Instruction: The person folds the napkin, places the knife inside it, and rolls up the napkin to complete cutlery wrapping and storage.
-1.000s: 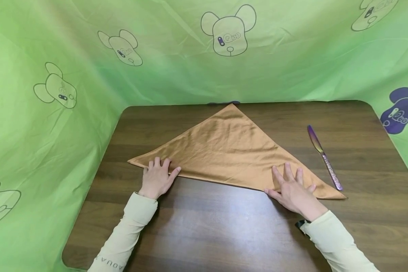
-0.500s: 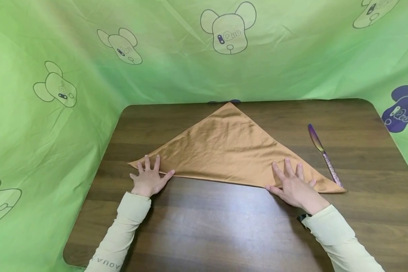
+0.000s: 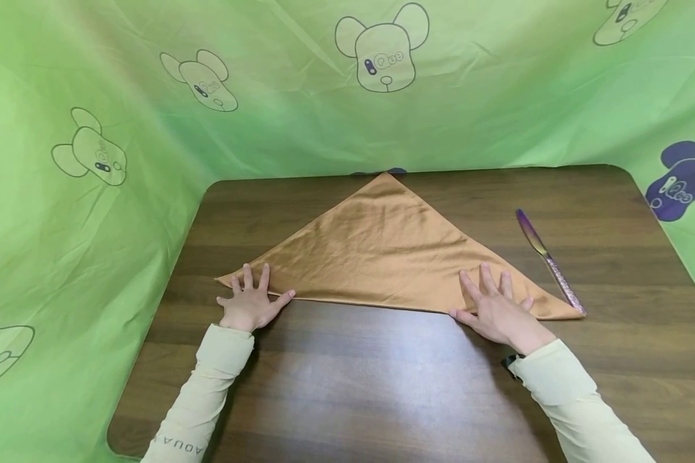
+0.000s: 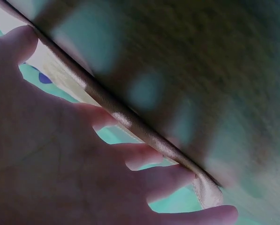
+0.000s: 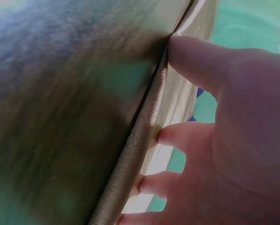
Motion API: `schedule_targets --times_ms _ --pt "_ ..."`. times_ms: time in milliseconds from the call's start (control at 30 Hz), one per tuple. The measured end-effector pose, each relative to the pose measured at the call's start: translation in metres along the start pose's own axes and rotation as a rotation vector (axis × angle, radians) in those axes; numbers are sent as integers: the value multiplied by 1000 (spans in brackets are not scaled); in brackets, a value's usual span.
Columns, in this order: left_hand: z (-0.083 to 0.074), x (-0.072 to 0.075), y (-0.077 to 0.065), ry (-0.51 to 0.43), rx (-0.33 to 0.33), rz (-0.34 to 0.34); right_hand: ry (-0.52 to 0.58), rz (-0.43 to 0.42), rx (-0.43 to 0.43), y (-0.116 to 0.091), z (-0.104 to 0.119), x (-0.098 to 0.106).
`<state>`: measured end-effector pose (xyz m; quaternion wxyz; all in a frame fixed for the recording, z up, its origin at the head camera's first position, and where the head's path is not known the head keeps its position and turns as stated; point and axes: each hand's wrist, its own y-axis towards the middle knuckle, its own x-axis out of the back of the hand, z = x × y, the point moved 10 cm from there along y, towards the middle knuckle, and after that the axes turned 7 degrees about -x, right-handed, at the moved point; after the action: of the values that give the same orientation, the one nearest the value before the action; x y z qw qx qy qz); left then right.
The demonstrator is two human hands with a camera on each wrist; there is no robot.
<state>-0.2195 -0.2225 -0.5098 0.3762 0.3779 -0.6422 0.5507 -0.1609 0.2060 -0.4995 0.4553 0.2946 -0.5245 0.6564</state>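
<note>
A satiny copper-brown cloth (image 3: 370, 251), folded into a triangle, lies on the wooden table with its peak at the back edge. My left hand (image 3: 249, 307) rests with spread fingers on its left corner, the thumb along the near fold. On the right part of the cloth my right hand (image 3: 500, 315) presses flat, fingers apart and thumb at the fold. Both wrist views look low along the table: the folded edge (image 4: 123, 115) runs past the left fingers, and the same rounded fold (image 5: 144, 126) passes under the right thumb and fingertips.
A table knife (image 3: 550, 262) with a purple-gold blade and glittery handle lies right of the cloth, its handle end at the cloth's right corner. Green fabric (image 3: 289, 116) printed with bear heads hangs behind and beside the wooden table (image 3: 353, 386).
My left hand has slid left towards the cloth's left corner, its fingers spreading wider. The right hand stays in about the same place on the cloth. The cloth's right corner has shifted slightly up.
</note>
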Motion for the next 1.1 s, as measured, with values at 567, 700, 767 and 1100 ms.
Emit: schedule_targets --times_ms 567,700,767,1100 --pt "5 2 -2 -8 -13 -24 -20 18 -8 3 0 0" --pt "4 4 -4 -6 -21 -42 -12 27 -18 2 -1 0" --pt "3 4 -4 -7 -22 -46 -12 29 -21 2 -1 0" --pt "1 9 -6 -3 -25 -52 -3 28 -19 2 -1 1"
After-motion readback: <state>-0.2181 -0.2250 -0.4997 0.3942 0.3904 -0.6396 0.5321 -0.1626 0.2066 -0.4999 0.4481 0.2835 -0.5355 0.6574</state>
